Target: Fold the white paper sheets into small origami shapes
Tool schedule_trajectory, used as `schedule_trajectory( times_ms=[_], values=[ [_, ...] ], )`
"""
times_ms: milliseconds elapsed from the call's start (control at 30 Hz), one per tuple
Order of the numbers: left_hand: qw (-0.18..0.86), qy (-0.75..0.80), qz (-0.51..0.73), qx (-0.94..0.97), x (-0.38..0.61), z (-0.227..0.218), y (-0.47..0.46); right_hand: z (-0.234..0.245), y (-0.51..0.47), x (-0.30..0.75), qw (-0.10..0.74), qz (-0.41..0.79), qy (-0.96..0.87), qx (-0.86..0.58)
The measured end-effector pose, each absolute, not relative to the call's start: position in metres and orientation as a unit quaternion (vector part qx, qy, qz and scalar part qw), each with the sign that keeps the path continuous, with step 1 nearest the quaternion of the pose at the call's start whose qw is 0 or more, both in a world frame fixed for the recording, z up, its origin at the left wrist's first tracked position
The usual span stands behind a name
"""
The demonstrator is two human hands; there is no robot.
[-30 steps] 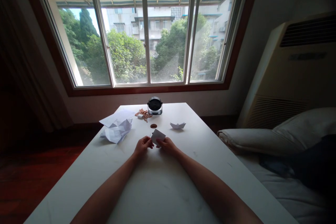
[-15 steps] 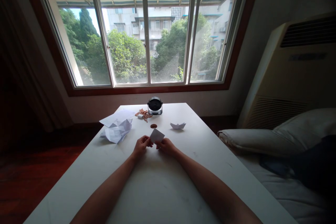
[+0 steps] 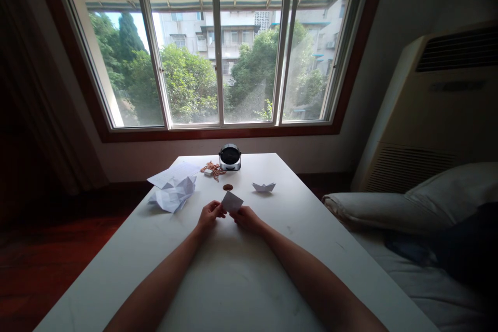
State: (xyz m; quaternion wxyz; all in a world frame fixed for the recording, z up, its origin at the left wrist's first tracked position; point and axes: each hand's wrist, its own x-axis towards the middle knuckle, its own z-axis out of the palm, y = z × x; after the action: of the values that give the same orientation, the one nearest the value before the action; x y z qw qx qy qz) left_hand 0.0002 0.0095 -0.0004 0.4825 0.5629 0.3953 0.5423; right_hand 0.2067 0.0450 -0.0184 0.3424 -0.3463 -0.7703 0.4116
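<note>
While the left hand (image 3: 212, 212) and the right hand (image 3: 246, 217) pinch a folded paper (image 3: 232, 201) between their fingers above the surface (image 3: 241, 280), near a paper boat (image 3: 263, 187), the work looks like folding, its next move seemingly calling for steady corners.

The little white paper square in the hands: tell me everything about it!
The small, squarish white paper piece looks flat and greyish in shade, with straight edges. It's turned like a diamond, one corner pointing away. The bare left hand pinches its left side, the bare right hand its near side, over the white table. Folds are too small to make out.
</note>
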Motion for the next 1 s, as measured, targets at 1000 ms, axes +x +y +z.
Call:
schedule_trajectory(
  times_ms=[1000],
  values=[
    [0.432,0.419,0.491,0.630,0.008,-0.002,0.005,-0.007,0.047,0.208,0.404,0.459,-0.719,-0.330]
  ],
)
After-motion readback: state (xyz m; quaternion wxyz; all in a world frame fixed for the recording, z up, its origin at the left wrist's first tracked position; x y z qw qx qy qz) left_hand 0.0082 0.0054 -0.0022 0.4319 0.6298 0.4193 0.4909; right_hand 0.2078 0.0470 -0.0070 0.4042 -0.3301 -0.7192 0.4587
